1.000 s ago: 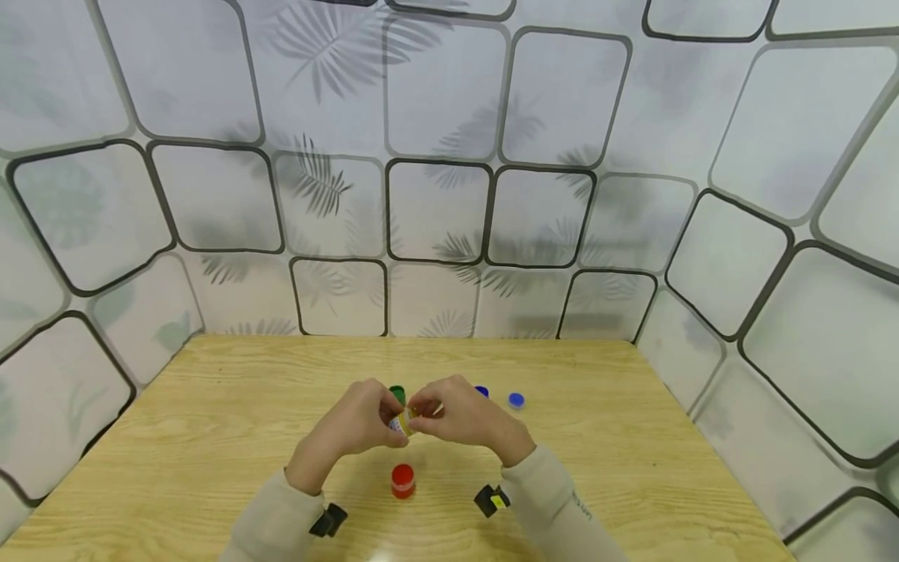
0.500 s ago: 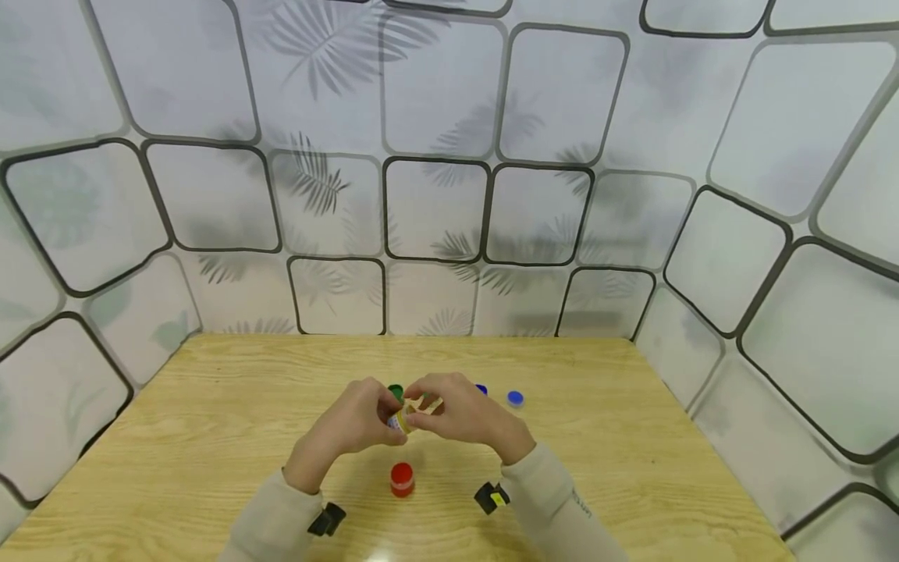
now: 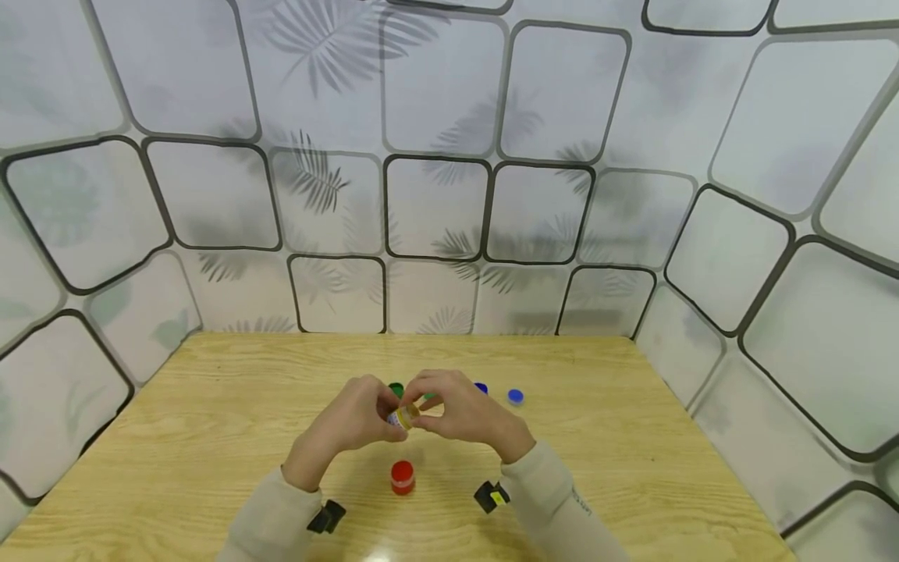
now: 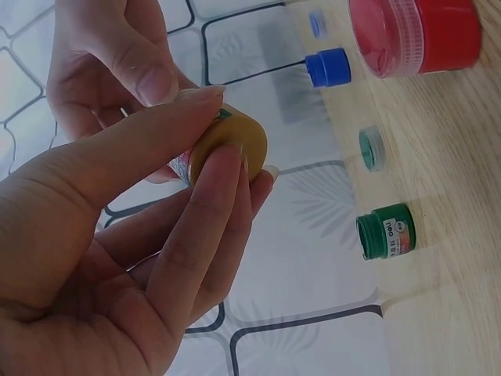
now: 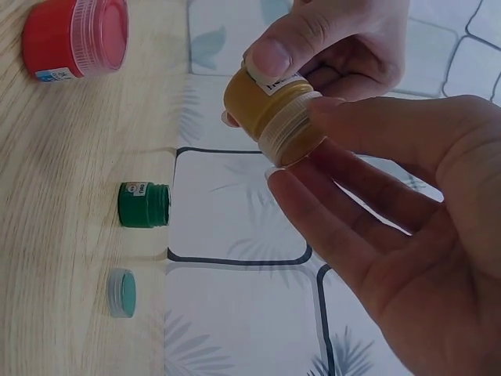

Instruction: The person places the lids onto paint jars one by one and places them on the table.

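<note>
My left hand (image 3: 361, 410) grips a small ochre-yellow paint jar (image 5: 252, 103) above the table, its fingers and thumb around the body. The jar lies tilted, with its base toward the left palm and its clear ribbed lid (image 5: 288, 129) toward the right hand (image 3: 463, 410). Thumb and fingertips of the right hand pinch that lid from either side. The lid sits on the jar's mouth. In the left wrist view the jar's round base (image 4: 249, 141) shows between the fingers, and the lid is hidden.
A lidded red jar (image 3: 403, 478) stands on the wooden table (image 3: 211, 453) nearer the body. Beyond the hands are a lidless green jar (image 4: 389, 233), its lid (image 4: 372, 149), a blue jar (image 4: 329, 68) and a blue lid (image 3: 516, 397). A patterned cloth (image 3: 435, 297) surrounds the table.
The right fingers loosened and spread at the lid half a second ago, and now they close around it again. The left hand keeps its grip on the jar, nearly in place.
</note>
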`<state>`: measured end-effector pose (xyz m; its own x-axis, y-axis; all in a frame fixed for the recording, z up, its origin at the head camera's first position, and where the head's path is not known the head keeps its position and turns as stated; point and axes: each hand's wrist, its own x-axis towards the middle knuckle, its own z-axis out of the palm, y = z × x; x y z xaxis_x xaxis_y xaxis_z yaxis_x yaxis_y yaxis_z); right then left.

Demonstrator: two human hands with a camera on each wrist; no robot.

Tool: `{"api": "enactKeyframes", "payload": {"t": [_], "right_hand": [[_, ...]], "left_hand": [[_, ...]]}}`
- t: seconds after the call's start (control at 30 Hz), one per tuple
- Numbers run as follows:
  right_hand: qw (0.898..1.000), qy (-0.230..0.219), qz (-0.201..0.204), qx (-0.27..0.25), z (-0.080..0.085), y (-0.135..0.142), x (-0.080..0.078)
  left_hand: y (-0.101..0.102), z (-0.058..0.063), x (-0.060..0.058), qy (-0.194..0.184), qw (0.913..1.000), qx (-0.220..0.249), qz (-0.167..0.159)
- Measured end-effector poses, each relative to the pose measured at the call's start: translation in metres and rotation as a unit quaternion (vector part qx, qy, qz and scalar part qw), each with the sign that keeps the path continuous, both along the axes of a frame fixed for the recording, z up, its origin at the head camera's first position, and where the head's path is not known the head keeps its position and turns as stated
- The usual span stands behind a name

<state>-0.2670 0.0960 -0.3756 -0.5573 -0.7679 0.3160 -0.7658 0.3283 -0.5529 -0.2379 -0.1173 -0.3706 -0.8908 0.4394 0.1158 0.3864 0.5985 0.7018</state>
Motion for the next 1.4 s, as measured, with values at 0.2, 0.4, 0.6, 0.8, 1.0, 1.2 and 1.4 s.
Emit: {"api": "enactKeyframes", "payload": {"t": [0.2, 0.4, 0.6, 0.8, 1.0, 1.2, 1.4], "right_hand": [[1.0, -0.013, 0.003, -0.008, 0.0005, 0.0003, 0.0004], [0.999, -0.037, -0.005, -0.015, -0.0008, 0.0009, 0.0004], [0.999, -0.047, -0.014, -0.012, -0.0012, 0.0017, 0.0016], [0.999, -0.038, -0.015, -0.005, -0.0004, 0.0012, 0.0014], [1.0, -0.028, -0.01, -0.002, -0.0013, 0.0022, -0.0009], [1.0, -0.006, -0.007, -0.002, -0.0007, 0.003, -0.0044], [1.0, -0.022, 0.001, -0.003, -0.001, 0.002, -0.0035]], "left_hand": [[0.0006, 0.0016, 0.0012, 0.002, 1.0, -0.001, 0.001], [0.0012, 0.0018, 0.0024, -0.001, 1.0, 0.0, 0.003], [0.0013, 0.0017, 0.0027, -0.006, 1.0, 0.002, 0.003], [0.0007, 0.0009, 0.0018, -0.006, 1.0, 0.002, 0.004], [0.0, 0.0, -0.0003, -0.004, 1.0, -0.001, 0.001], [-0.0003, 0.0022, -0.0026, 0.002, 1.0, -0.007, 0.005], [-0.0003, 0.0025, -0.0009, -0.009, 0.9999, -0.005, 0.01]]}}
